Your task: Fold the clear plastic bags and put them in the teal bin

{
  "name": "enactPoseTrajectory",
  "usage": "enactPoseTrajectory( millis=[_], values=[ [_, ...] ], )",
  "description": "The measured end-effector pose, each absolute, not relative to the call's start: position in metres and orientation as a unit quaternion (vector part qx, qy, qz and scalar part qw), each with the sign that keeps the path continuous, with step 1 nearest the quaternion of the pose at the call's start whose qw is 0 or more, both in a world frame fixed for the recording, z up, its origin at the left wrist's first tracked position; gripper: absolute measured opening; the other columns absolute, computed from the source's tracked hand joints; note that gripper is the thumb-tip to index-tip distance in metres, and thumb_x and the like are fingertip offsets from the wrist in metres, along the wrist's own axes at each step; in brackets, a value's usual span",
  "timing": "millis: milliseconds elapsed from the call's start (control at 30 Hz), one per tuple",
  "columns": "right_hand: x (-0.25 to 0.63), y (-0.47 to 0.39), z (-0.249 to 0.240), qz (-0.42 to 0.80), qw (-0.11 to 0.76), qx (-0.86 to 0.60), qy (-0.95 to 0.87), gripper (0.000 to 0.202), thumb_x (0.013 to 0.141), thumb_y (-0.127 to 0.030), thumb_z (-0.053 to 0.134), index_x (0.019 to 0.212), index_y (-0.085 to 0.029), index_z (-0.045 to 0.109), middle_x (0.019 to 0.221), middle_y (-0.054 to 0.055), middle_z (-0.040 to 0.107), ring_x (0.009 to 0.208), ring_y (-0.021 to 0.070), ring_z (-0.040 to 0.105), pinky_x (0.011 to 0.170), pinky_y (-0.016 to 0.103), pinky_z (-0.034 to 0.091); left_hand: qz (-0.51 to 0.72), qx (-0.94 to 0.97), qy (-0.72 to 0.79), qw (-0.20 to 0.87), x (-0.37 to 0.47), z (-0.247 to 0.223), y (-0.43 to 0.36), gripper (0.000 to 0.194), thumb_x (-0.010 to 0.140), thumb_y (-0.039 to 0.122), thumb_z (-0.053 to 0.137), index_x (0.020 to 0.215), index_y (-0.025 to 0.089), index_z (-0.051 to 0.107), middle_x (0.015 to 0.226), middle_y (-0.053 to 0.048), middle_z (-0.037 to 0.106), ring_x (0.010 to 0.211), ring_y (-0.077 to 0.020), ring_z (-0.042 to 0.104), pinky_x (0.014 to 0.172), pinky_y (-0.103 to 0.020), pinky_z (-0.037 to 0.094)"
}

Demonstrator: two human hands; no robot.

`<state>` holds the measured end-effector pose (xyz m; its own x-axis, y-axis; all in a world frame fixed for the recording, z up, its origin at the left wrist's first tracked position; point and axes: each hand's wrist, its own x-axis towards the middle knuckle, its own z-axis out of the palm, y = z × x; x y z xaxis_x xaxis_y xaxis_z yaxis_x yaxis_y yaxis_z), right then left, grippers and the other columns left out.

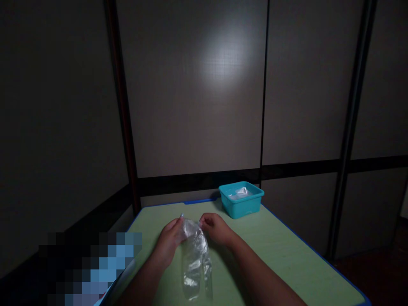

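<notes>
My left hand (170, 239) pinches the left side of the top edge of a clear plastic bag (195, 262), thumb and fingertips pressed together on the film. The bag hangs from that edge just above the green table (280, 259), its lower end sagging toward me, crinkled and catching light. It looks nearly weightless, limp and slick, so I judge it will slide unless gripped at the rim, and a hard tug could stretch or tear it. My right hand (216, 228) pinches the opposite side of the same rim, fingers curled tight. Farther right and back sits a teal plastic tub (242, 205) with more clear film inside
</notes>
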<state>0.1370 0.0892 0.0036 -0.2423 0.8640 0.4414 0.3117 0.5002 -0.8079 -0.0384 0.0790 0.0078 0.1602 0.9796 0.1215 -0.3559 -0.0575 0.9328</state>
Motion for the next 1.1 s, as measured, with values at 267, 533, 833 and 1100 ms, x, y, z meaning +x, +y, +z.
enactPoseTrajectory(
  millis=[267, 533, 833, 1100],
  values=[
    [0.131, 0.063, 0.017, 0.203, 0.410, -0.449, -0.767, 0.042, 0.070, -0.048, 0.063, 0.101, -0.021, 0.054, 0.076, -0.001, 0.057, 0.067, 0.0135, 0.051, 0.059, 0.023, 0.038, 0.571, 0.447, 0.455, 0.516, -0.046, 0.003, 0.085, 0.039, 0.063, 0.054, 0.065, 0.070, 0.017, 0.053, 0.060, 0.002, 0.057, 0.054, -0.0125, 0.054, 0.049, -0.022, 0.040],
    [0.108, 0.050, 0.008, 0.104, 0.308, -0.439, -0.838, 0.052, 0.064, -0.036, 0.069, 0.113, -0.027, 0.055, 0.103, 0.005, 0.063, 0.094, 0.0230, 0.055, 0.083, 0.034, 0.036, 0.567, 0.483, 0.324, 0.583, -0.037, 0.002, 0.085, 0.034, 0.065, 0.043, 0.069, 0.069, 0.017, 0.049, 0.061, 0.003, 0.056, 0.060, -0.0120, 0.055, 0.060, -0.025, 0.045],
    [0.133, 0.072, 0.015, 0.078, 0.411, -0.542, -0.729, 0.027, 0.069, -0.007, 0.044, 0.083, -0.021, 0.062, 0.079, 0.003, 0.067, 0.073, 0.0168, 0.059, 0.061, 0.023, 0.037, 0.521, 0.499, 0.372, 0.584, -0.042, 0.002, 0.085, 0.036, 0.063, 0.043, 0.070, 0.072, 0.016, 0.049, 0.071, 0.001, 0.058, 0.066, -0.0133, 0.056, 0.064, -0.027, 0.046],
    [0.143, 0.086, 0.009, 0.084, 0.493, -0.559, -0.661, 0.024, 0.080, -0.013, 0.038, 0.093, -0.020, 0.057, 0.079, 0.004, 0.062, 0.071, 0.0165, 0.057, 0.062, 0.024, 0.038, 0.435, 0.586, 0.401, 0.555, -0.043, -0.015, 0.091, 0.036, 0.062, 0.039, 0.069, 0.065, 0.020, 0.039, 0.057, 0.007, 0.047, 0.049, -0.0080, 0.044, 0.048, -0.020, 0.034]
  ],
)
